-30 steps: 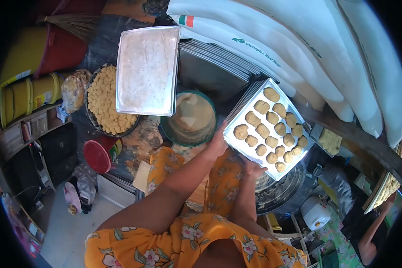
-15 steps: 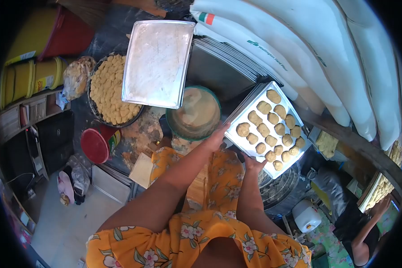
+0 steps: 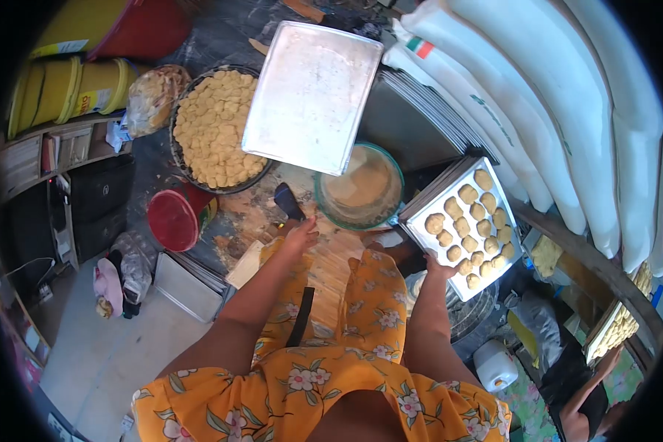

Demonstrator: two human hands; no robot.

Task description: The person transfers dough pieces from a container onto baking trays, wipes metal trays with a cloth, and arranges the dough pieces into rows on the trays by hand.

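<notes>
I see left hand (image 3: pixel 302 234) now off tray (image 3: pixel 432 247), loosely open near bowl (image 3: pixel 361 186); right grip (image 3: pixel 440 268) stays clamped on tray's near edge; tray, bearing dough (image 3: pixel 468 194), remains near sacks (image 3: pixel 527 110).

Part of the right hand's (image 3: pixel 440 269) fingers is hidden under the loaded baking tray (image 3: pixel 438 202), which also covers some of the round black pan (image 3: pixel 479 313) below. A bare baking tray (image 3: pixel 309 96) hides the right side of the black basin (image 3: pixel 174 151) of dough and overlaps the rim of the green-rimmed bowl (image 3: pixel 361 195). Print on the flour sack (image 3: pixel 493 118) is too blurred to read, and the sheets in the tray stack (image 3: pixel 438 107) are too fine to count. What the plastic bag (image 3: pixel 155 99) holds is unclear. The dark lens border cuts off the yellow bucket (image 3: pixel 66 29) and the co-worker (image 3: pixel 578 390), whose tray (image 3: pixel 597 331) is partly behind a beam (image 3: pixel 604 250).
</notes>
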